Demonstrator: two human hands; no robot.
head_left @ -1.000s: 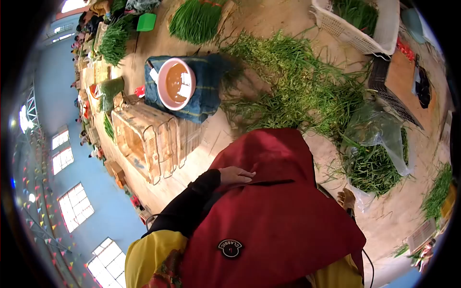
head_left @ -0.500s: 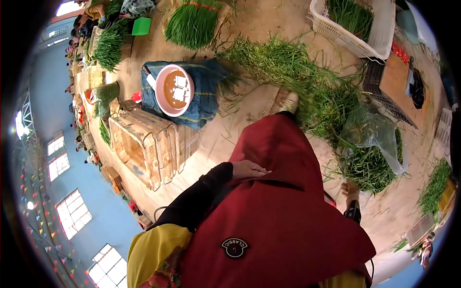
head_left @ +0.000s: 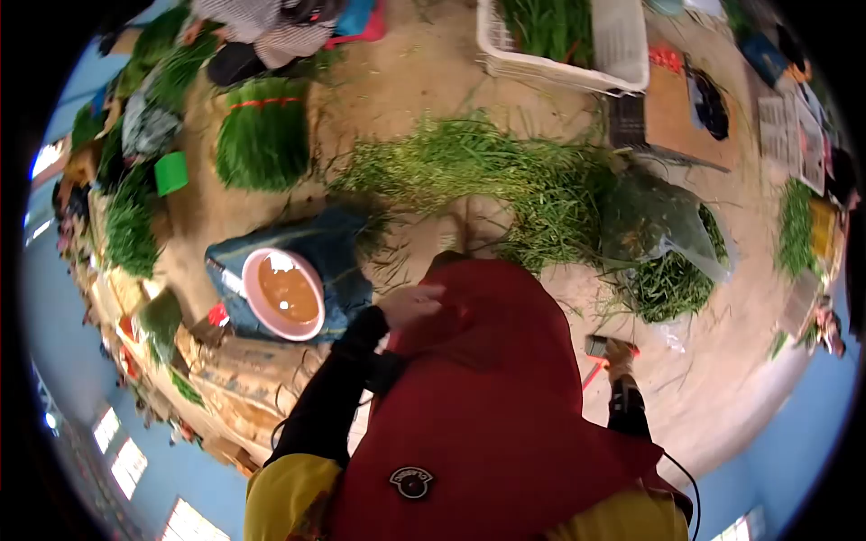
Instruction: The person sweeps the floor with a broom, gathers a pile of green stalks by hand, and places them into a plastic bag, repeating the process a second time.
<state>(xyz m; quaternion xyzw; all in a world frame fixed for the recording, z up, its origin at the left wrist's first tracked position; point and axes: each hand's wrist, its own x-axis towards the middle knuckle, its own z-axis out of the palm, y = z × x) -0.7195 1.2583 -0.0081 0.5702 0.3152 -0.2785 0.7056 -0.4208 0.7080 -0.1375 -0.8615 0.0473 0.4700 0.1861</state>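
Note:
My left hand (head_left: 410, 307), blurred, is over the upper left part of the red apron (head_left: 487, 361); its finger positions are unclear. Low on the right, my right hand (head_left: 620, 359) is closed at a small dark and red object (head_left: 597, 345) that I cannot make out. Beyond it lies a clear plastic bag (head_left: 645, 221) with cut green stalks (head_left: 672, 293) in and around it. Loose greens (head_left: 478, 162) spread over the floor in front of me. A pink basin (head_left: 311, 322) of brownish water stands on a dark blue cloth (head_left: 347, 243).
A tied green bundle (head_left: 262, 144) stands at the upper left, near a green scoop (head_left: 170, 173) and a seated person (head_left: 271, 27). A white crate (head_left: 622, 45) holds more greens. At the right are a cardboard piece (head_left: 681, 108) and white baskets (head_left: 798, 135).
The view has turned and shifted, so the basin sits lower and farther left. The dark and red object now shows beside my right hand. My left hand is more blurred.

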